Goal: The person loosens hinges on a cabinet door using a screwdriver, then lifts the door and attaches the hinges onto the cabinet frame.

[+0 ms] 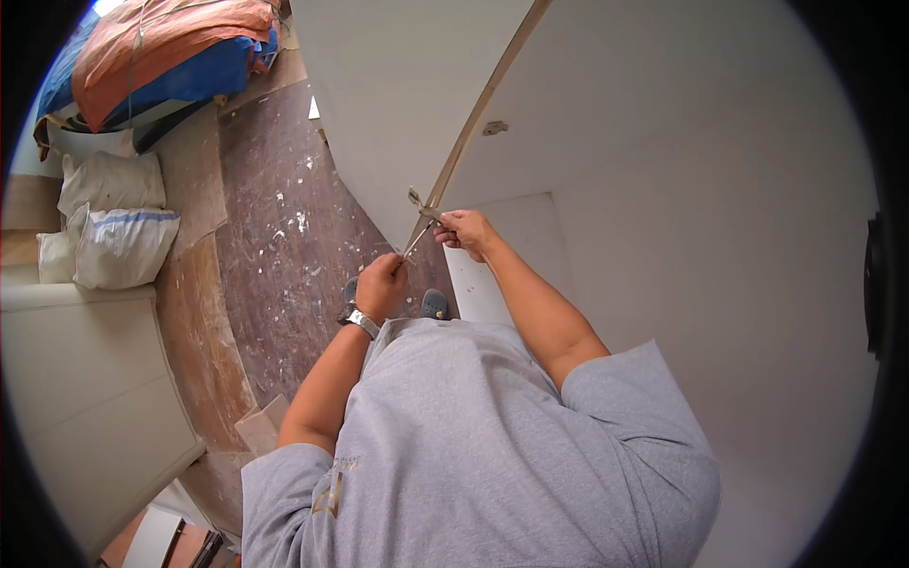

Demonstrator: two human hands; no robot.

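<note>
My left hand (383, 282) is closed around a thin metal tool (414, 242), whose shaft slants up toward my right hand (462, 233). That hand's fingers curl around a small tan-grey metal fitting (419, 203), which sits at the narrow brown edge (478, 118) of a white door or panel (379, 76). The tool's upper end meets the fitting near my fingers, though the exact contact is too small to make out. Another small fitting (495, 128) is on the white surface farther up to the right.
An orange and blue tarp-covered pile (161, 52) and stuffed white sacks (128, 241) lie at the left, above a cream padded piece or board (80, 379). My shoe (434, 301) rests on a paint-spotted floor (270, 189). A white wall (720, 312) fills the right side.
</note>
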